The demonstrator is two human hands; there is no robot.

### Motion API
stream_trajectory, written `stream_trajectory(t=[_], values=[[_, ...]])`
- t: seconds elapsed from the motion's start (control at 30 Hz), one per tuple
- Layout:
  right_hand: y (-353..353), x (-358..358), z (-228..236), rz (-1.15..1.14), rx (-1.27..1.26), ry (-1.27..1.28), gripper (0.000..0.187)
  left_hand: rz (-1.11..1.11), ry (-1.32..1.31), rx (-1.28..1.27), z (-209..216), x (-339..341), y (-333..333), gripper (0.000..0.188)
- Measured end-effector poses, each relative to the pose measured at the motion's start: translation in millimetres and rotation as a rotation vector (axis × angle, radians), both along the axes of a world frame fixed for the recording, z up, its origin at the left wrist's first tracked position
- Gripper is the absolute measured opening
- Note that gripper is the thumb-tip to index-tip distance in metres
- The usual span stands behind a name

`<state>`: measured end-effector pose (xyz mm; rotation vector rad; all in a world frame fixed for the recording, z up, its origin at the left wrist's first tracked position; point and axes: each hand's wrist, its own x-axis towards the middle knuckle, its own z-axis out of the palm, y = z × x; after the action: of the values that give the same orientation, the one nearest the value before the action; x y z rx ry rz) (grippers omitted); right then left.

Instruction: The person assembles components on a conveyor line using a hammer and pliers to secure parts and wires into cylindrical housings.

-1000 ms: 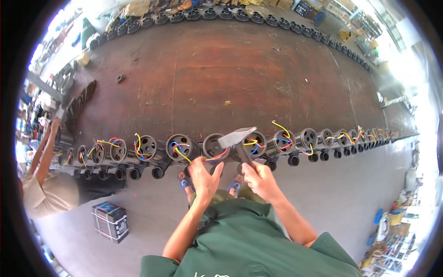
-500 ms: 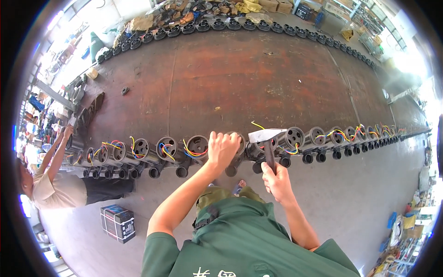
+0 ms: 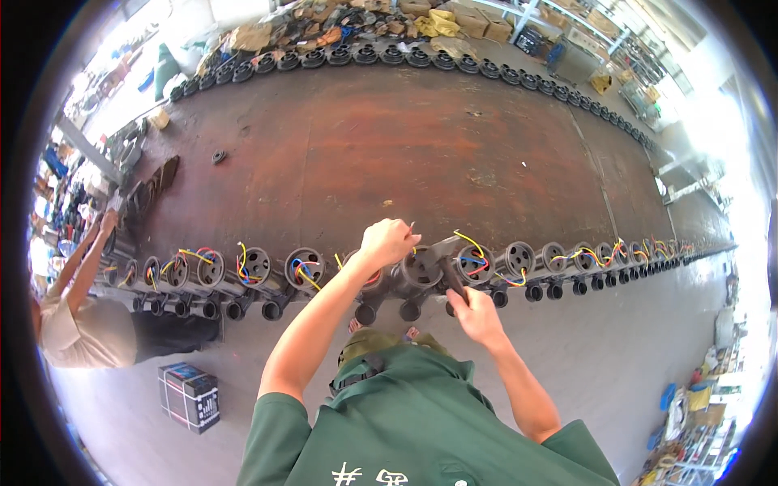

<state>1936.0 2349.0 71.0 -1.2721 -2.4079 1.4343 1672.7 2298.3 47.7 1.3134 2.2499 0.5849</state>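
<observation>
My right hand [image 3: 476,314] is wrapped round the dark handle of a hammer [image 3: 455,279]. The hammer's metal head lies over the gap between two dark round motor housings, partly blurred. Just left of it is one housing [image 3: 422,274], its open end facing up. Above that housing's left edge my left hand [image 3: 389,241] is closed, fingertips pinched together. Bits of red and yellow show at the fingertips, too small to name. To the right, another housing [image 3: 473,263] has yellow, blue and red wires coming out. My left forearm partly covers the housing behind it.
Similar wired housings [image 3: 519,257] stand in a long row along the near edge of the worn reddish-brown table [image 3: 365,146]. Dark round parts [image 3: 365,54] line its far edge. One small ring [image 3: 219,156] lies at left. A co-worker [image 3: 89,324] stands left, near a strapped box [image 3: 190,397].
My left hand has come off the housing's rim, its fingers now pinched above it. The hammer has tilted, with its head now beside that housing. The view has shifted slightly.
</observation>
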Motion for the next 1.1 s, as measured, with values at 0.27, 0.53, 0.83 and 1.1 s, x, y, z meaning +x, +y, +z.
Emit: stream_trajectory(t=[0.27, 0.53, 0.83, 1.1], values=[[-22, -5, -36, 0.026, 0.106, 0.007, 0.042, -0.024, -0.160, 0.032, -27, -24, 6, 0.042], [-25, -18, 31, -0.177, -0.197, 0.003, 0.038, -0.078, -0.168, 0.020, -38, -33, 12, 0.039], [-9, -14, 1, 0.000, -0.069, -0.171, 0.046, -0.025, -0.211, 0.080, -46, -37, 19, 0.040], [-43, -21, 6, -0.177, -0.085, 0.147, 0.040, 0.003, -0.291, 0.109, -57, -34, 15, 0.040]])
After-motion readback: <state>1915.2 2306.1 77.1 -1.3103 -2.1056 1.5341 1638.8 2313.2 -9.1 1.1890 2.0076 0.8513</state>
